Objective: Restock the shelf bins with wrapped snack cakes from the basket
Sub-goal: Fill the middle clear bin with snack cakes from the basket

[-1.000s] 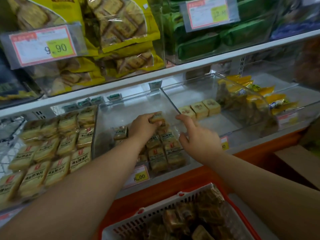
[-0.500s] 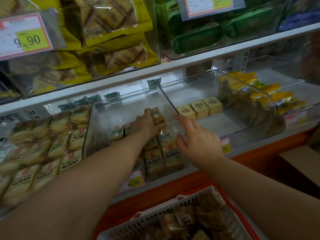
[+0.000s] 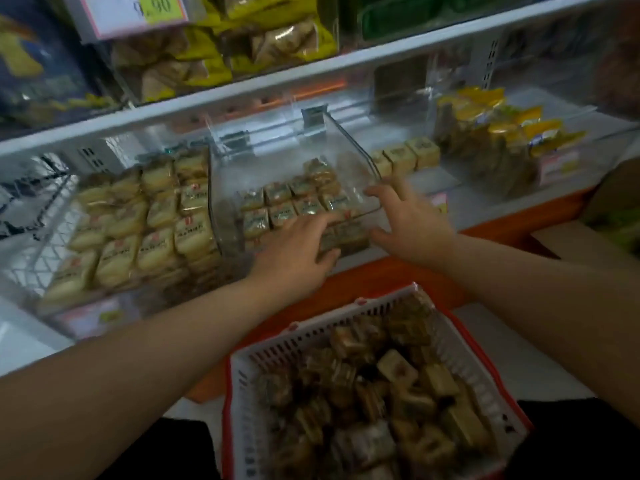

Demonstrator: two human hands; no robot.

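Shelf bin w/ snack cakes: both hands' fingers spread, holding nothing, at front row.

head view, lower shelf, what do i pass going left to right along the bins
Clear bin packed with pale wrapped cakes → clear middle bin of small green-labelled wrapped snack cakes → row of three pale square cakes → yellow-wrapped snack packs.

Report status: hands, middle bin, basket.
Left hand and right hand open at middle bin front, empty. Basket below holds many cakes. Nothing blocking.
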